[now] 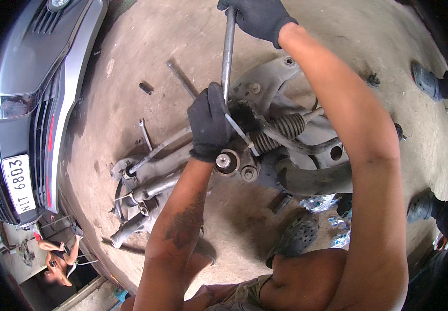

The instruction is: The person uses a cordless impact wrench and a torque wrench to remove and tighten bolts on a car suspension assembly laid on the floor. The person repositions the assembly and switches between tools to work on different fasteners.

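A car's axle subframe (257,85) with a steering rack and a ribbed rubber boot (291,127) lies on the floor before me. My right hand (260,19), in a black glove, is closed around the top of a long metal bar (228,57). Lower down, my left hand (209,123), also gloved in black, is closed at the bar's lower end, over the subframe. A thinner metal rod (242,135) slants out from beside the left fingers towards the boot. Whether it joins the bar is hidden. Just below the left wrist sits a round bushing with a bolt (224,161).
Left of the subframe lie a socket (146,88) and a wrench (145,133) on the concrete. Another metal bar (182,79) rests behind. A parked car (27,119) stands far left. Rubber clogs (427,82) are at the right; a person (60,259) sits lower left.
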The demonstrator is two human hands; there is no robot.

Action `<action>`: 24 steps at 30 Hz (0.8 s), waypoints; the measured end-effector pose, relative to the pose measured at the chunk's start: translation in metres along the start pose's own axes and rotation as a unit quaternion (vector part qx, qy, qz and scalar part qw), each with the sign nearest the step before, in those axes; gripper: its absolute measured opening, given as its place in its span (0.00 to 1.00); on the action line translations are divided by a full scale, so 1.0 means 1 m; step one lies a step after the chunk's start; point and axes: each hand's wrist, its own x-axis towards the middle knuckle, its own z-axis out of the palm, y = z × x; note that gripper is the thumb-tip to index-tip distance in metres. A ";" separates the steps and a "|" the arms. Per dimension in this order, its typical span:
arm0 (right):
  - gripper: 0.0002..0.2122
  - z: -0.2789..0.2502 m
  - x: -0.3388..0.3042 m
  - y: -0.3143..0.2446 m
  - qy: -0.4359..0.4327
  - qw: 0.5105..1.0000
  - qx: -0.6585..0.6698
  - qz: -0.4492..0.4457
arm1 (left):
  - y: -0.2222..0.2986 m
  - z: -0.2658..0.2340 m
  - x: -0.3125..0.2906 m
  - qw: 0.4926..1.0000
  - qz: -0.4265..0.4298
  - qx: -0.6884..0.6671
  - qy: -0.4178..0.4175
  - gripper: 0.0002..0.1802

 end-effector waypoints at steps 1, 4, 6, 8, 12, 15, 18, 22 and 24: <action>0.18 0.000 0.003 -0.003 0.003 1.000 -0.010 -0.009 | -0.005 -0.001 0.001 1.000 -0.030 0.003 0.002 0.21; 0.15 0.000 0.015 -0.019 0.023 0.998 -0.035 -0.039 | -0.022 -0.001 0.003 0.996 -0.092 -0.016 0.014 0.22; 0.13 0.000 0.024 -0.028 0.042 0.995 -0.059 -0.062 | -0.036 0.006 0.001 0.992 -0.100 -0.068 0.027 0.23; 0.11 0.002 0.026 -0.028 0.070 0.990 -0.092 -0.081 | -0.013 0.011 -0.005 0.991 -0.108 -0.082 0.006 0.25; 0.11 -0.014 0.009 -0.033 0.073 0.968 -0.206 -0.120 | -0.031 0.008 -0.001 0.998 0.017 0.024 -0.058 0.24; 0.13 -0.042 -0.013 -0.003 -0.039 0.959 -0.257 -0.116 | -0.007 0.006 0.002 0.981 0.091 0.159 -0.067 0.16; 0.13 -0.060 -0.040 0.024 -0.124 0.962 -0.235 -0.056 | -0.006 0.008 0.006 0.906 0.321 0.275 -0.005 0.14; 0.13 -0.079 -0.059 0.045 -0.139 0.961 -0.231 -0.062 | 0.006 0.015 0.002 0.987 0.033 0.127 -0.096 0.21; 0.14 -0.090 -0.050 0.037 -0.170 0.955 -0.234 -0.071 | -0.008 0.006 0.004 0.953 0.198 0.227 -0.037 0.23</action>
